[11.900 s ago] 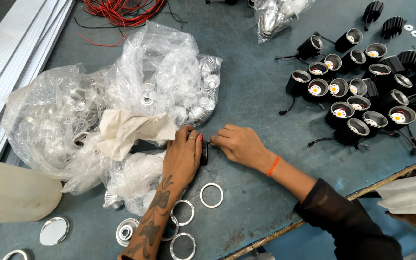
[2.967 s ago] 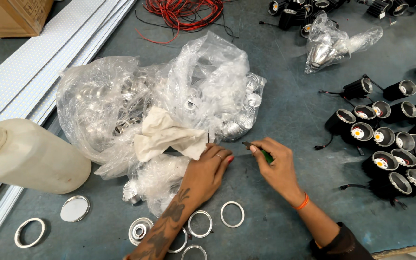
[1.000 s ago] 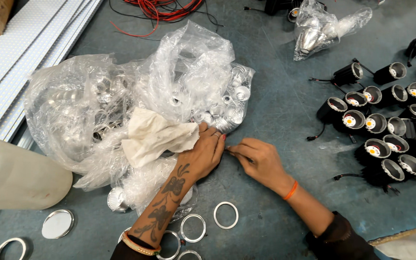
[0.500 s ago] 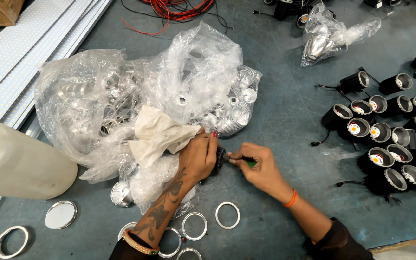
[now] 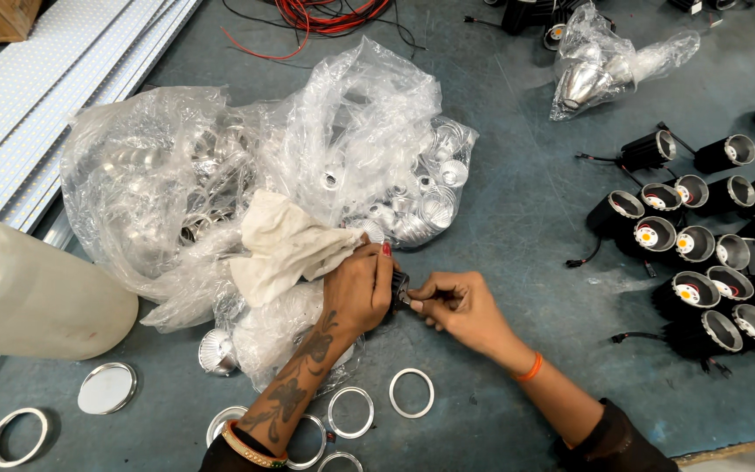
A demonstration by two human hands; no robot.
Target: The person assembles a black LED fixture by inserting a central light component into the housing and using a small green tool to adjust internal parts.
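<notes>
My left hand (image 5: 358, 288) is closed around a small black lamp body (image 5: 399, 286), held just above the grey table (image 5: 517, 218). My right hand (image 5: 458, 304) pinches a thin tool with a green handle against the lamp body's open end; most of the tool is hidden by the fingers. A crumpled beige cloth (image 5: 286, 245) lies right beside my left hand, on top of a big clear plastic bag (image 5: 220, 166) full of silver reflectors.
Several white rings (image 5: 412, 393) lie near my forearms. Many black spotlights (image 5: 701, 271) with cables fill the right side. A pale plastic jug (image 5: 32, 297) lies at left, a small bag of reflectors (image 5: 605, 61) and red wires (image 5: 325, 13) at the back.
Both hands stay joined at the lamp body. My right hand has shifted its grip on the tool slightly; the view has drifted a little.
</notes>
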